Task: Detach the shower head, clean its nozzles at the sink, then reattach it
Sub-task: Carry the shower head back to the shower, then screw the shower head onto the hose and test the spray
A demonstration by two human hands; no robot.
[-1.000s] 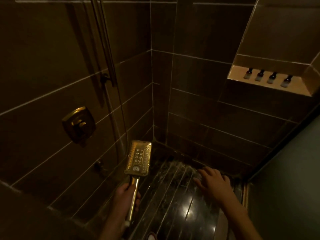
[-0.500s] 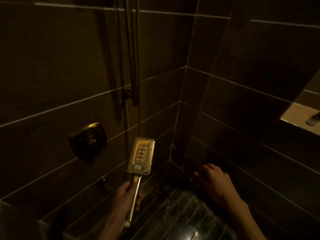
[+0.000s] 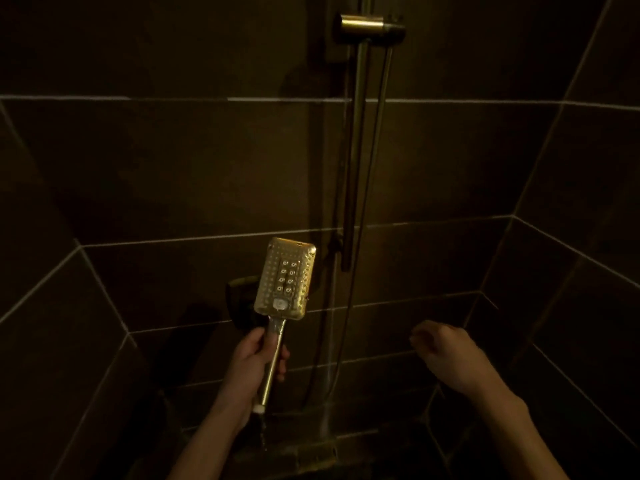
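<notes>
While the left hand (image 3: 254, 367) was wrapped around the handle of the shower head (image 3: 284, 280), the rectangular gold face stood upright and tilted slightly, its nozzle side turned toward the camera. The fingers were closed firmly on the upper part of the handle, just below the head, and the handle's lower end with its pale fitting stuck out beneath the palm. The shower head was held in the air, just left of the slide rail (image 3: 354, 161) and level with that rail's lower end. It partly covered the dark control valve (image 3: 240, 299) on the tiled wall (image 3: 173, 168), which sat left of the rail.

The right hand (image 3: 446, 351) hovered to the right of the rail, well apart from the shower head and lower than its face. It held nothing; its fingers were loosely curled and somewhat blurred, so how far they were spread could not be told exactly.

At the top of the rail, a gold holder bracket (image 3: 369, 24) sat empty of the shower head. A thin hose (image 3: 375, 188) hung down just right of the rail, running past its lower end into the dark below.
</notes>
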